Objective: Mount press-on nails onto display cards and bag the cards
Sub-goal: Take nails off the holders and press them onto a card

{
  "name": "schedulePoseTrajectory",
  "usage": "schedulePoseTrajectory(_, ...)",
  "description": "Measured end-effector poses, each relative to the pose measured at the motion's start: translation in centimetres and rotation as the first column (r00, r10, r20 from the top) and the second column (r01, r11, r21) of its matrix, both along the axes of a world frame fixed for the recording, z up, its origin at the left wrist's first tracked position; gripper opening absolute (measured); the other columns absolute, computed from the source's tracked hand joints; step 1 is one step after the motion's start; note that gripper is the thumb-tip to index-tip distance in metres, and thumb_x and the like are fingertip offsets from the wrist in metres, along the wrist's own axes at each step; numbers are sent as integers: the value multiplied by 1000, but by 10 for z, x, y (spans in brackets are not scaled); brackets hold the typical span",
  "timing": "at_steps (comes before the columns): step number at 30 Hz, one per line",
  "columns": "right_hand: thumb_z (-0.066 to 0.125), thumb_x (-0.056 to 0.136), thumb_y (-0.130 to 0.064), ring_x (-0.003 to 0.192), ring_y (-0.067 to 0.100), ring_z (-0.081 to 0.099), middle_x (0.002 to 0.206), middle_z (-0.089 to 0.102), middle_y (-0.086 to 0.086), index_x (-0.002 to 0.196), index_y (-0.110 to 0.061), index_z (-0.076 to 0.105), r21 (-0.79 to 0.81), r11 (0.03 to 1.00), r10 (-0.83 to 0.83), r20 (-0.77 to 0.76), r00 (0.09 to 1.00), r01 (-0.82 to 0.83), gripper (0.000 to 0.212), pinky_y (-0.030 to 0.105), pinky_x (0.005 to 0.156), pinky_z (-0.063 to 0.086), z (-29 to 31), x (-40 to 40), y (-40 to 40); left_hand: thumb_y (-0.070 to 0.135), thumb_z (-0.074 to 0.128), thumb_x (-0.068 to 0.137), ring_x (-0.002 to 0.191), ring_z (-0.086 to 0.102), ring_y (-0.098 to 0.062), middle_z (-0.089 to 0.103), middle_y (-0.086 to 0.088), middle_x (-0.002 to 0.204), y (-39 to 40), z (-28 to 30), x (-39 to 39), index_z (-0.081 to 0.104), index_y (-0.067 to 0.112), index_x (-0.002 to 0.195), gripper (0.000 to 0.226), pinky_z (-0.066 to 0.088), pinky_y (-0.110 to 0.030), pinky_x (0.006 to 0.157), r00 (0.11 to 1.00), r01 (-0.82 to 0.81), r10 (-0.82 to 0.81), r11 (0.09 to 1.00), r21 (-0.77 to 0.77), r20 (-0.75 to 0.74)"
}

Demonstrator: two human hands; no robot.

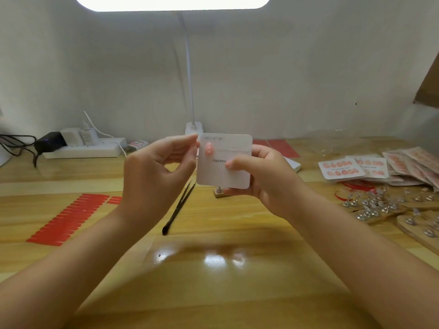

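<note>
**One nail on the card so far, held up mid-table**

So the right hand (261, 176) has the white display card (225, 160) pinched upright above the middle of the table (213, 281), thumb across the front just under the printed word, fingers curled behind. One pink press-on nail (209, 148) sits on the card near its left edge, up around 10 o'clock on the card face. The rest of the card face is bare.

The left hand (156, 172) is right beside the card's left edge, fingers curled with the tips up by the card's top-left corner, almost touching the nail. Can't tell if it's actually pinching anything or just hovering there.

Below the hands, black tweezers (178, 210) lie on the table at a slant, tips pointing toward the card's bottom edge. At 9 o'clock there's a red sheet of nail tips (69, 217). At 3 o'clock, finished cards (351, 168) are piled up and fanned out, with a cluster of little metal nail holders (370, 205) just in front of them. Back at 12 o'clock is the lamp base (194, 129), and a power strip (85, 148) at 10 o'clock.

The whole near stretch of table at 6 o'clock is open between the forearms.
</note>
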State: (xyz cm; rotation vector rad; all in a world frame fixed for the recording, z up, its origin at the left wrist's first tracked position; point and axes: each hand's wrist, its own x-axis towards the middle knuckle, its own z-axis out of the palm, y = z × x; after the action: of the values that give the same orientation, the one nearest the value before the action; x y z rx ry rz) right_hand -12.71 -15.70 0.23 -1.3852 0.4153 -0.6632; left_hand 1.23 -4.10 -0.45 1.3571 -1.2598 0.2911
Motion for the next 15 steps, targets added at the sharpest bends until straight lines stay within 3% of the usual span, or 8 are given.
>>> schedulePoseTrajectory(3,59,87,5,88,34,68,108,62,19,113,-8,57,31,997,73,37,997,-74,29,39,61,59,8,-1,9,17,66,89,92,68,-1,69,10,102,2,7,-2,62,17,118,30,53,-16,83,998,-19,20,1000,-25,53)
schedulePoseTrajectory(7,57,89,6,81,28,70,104,64,16,123,-5,53,-7,991,131,59,990,-131,36,34,57,57,19,-2,16,18,64,91,95,65,0,63,16,104,6,14,-3,58,19,121,30,51,-10,82,985,-61,71,996,-65,160)
schedulePoseTrajectory(15,56,89,6,73,24,72,102,66,17,116,-4,57,-25,987,160,56,986,-159,29,29,53,55,31,-6,25,16,61,94,78,60,-1,63,5,94,9,26,-1,61,20,113,19,50,-12,70,944,-92,131,986,-137,303)
